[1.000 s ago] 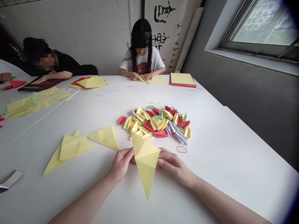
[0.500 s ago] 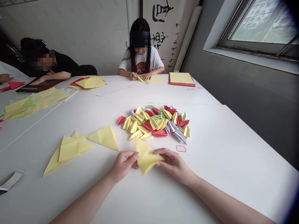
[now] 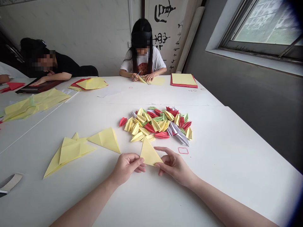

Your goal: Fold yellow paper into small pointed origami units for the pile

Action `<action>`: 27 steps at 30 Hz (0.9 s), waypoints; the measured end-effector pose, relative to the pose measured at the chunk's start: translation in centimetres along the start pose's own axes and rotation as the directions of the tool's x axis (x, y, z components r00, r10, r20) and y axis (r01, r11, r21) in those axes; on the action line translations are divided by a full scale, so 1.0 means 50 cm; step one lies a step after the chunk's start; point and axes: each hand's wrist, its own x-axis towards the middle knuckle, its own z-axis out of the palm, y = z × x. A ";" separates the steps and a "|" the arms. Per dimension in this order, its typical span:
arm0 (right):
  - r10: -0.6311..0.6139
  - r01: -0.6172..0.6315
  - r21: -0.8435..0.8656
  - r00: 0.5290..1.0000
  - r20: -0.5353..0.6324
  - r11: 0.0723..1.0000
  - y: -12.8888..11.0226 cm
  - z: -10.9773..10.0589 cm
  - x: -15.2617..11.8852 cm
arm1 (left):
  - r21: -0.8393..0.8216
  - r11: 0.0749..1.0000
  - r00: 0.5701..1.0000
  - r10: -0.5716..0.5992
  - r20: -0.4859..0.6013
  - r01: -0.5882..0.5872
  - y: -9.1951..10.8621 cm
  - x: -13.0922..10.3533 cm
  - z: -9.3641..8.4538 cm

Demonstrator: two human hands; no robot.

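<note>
A yellow sheet of paper [image 3: 149, 154], folded into a triangle with its tip pointing away from me, is held between my hands above the white table. My left hand [image 3: 129, 165] pinches its lower left corner between thumb and fingers. At the lower right corner, my right hand [image 3: 174, 165] grips the paper with the thumb on top, its index finger raised off the sheet. Just beyond lies a heap of small folded paper pieces [image 3: 156, 124] in yellow, red, green and pale purple. Creased yellow sheets [image 3: 73, 149] and a yellow piece [image 3: 106, 140] rest to the left.
Across the white table [image 3: 224, 176] a person [image 3: 143, 63] holds a pen over yellow paper. Another person [image 3: 59, 64] leans on the table at the far left. Stacks of red and yellow paper [image 3: 184, 79] lie at the back. A light strip [image 3: 13, 183] sits at the left edge.
The yellow paper's lower flap has been folded away, so the sheet now shows as a flat triangle. My right index finger has lifted off the paper.
</note>
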 end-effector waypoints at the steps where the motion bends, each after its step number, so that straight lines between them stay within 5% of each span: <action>1: -0.007 0.007 0.000 1.000 0.014 1.000 0.001 -0.001 0.001 | -0.004 1.000 1.000 -0.003 -0.013 0.003 -0.001 0.000 -0.001; 9: -0.221 0.217 -0.050 0.972 -0.080 0.975 0.022 -0.002 0.007 | -0.358 0.929 0.987 -0.042 0.155 0.096 0.004 0.000 0.005; 17: -0.274 0.285 -0.134 0.957 0.095 0.949 0.001 -0.010 -0.006 | -0.397 0.911 0.990 -0.137 -0.041 0.110 0.004 0.003 0.023; 27: -0.237 0.248 -0.204 0.969 0.075 0.947 0.002 -0.002 -0.002 | -0.396 0.909 0.986 -0.160 -0.041 0.131 0.004 0.004 0.022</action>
